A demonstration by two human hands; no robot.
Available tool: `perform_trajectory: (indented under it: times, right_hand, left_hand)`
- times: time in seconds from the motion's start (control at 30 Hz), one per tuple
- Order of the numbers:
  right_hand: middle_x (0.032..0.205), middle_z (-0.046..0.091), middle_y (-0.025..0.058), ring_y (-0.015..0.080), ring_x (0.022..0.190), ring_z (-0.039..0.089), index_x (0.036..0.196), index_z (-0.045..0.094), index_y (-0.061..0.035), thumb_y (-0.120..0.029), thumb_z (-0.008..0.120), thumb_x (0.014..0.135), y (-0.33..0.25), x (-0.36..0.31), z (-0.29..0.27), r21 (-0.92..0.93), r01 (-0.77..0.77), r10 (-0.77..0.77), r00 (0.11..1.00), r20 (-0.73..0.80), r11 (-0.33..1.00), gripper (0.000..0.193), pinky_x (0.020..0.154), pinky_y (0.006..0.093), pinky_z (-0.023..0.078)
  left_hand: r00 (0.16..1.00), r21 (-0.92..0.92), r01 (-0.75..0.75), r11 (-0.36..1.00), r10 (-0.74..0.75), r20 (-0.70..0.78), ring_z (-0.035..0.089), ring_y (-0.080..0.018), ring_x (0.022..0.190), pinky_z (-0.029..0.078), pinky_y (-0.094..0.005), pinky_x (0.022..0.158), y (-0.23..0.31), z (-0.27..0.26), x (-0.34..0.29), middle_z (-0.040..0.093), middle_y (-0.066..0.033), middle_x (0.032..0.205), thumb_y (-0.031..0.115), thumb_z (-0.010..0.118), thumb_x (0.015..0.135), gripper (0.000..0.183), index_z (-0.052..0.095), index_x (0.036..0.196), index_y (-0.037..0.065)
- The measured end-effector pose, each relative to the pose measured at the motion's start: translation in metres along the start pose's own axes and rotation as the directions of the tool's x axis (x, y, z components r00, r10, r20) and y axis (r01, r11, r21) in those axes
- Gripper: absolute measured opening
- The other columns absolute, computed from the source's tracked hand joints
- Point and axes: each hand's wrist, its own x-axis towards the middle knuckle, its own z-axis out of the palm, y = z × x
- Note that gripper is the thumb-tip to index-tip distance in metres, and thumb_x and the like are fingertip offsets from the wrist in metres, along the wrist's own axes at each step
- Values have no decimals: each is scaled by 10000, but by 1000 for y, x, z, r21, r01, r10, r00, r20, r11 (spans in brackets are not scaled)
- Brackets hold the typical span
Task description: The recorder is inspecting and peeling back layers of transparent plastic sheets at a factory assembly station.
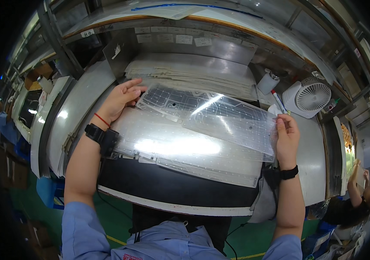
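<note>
A clear flexible plastic sheet (232,119) printed with fine circuit-like lines and dots is held at a slant above the bench, and light glares off it. My right hand (288,136) pinches its right end between thumb and fingers. At the far left end my left hand (122,102) has its fingertips at the sheet's edge; some fingers stick out, and the grip itself is partly hidden. Below lies a stack of similar translucent sheets (180,151), bright with reflection, on a black mat (172,177).
Behind is a pile of pale sheets (193,69) under a shelf (254,26). A white fan (308,97), a bottle (268,82) and a red-capped marker (278,100) stand back right. More sheets (74,104) lie left. Grey cloth (265,201) hangs at the front edge. Another person (358,199) works at right.
</note>
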Motion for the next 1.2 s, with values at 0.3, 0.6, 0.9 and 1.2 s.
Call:
perform_trajectory:
  times: [0.3, 0.6, 0.9, 1.2]
  right_hand:
    - [953, 609, 25, 77, 854, 550, 1183, 546, -2, -82, 545, 956, 1, 0, 0, -6, -1, 1, 1000, 19, 1000, 241, 745, 203, 436]
    - [891, 602, 26, 54, 740, 534, 1415, 331, 19, -91, 604, 920, 1, 2, 2, 73, -193, 181, 972, 147, 978, 575, 599, 194, 424]
    - [934, 590, 16, 65, 736, 542, 1290, 510, 15, -71, 630, 888, -2, 0, 5, -90, -185, 201, 953, 225, 979, 427, 644, 198, 443]
    - [933, 565, 10, 60, 745, 532, 1262, 539, 1, -71, 633, 883, -2, 0, 4, -69, -187, 198, 954, 224, 980, 397, 657, 198, 435]
  left_hand:
    - [996, 65, 38, 997, -44, 83, 458, -5, 608, 381, -145, 561, -3, -4, 3, 656, 18, 887, 196, 536, 971, 223, 582, 1129, 45]
    - [985, -210, -52, 976, 15, -173, 493, -23, 668, 418, -126, 587, -14, -18, 10, 621, -11, 981, 199, 493, 996, 235, 548, 1169, 49]
    - [979, -229, -18, 973, -29, -202, 608, -71, 839, 484, -163, 644, -16, -19, 12, 631, -36, 1096, 151, 478, 991, 289, 496, 1258, 43]
    - [985, -144, -29, 989, 4, -173, 615, -85, 772, 480, -165, 613, -9, -13, 9, 614, -74, 1096, 110, 479, 979, 435, 360, 1387, 20]
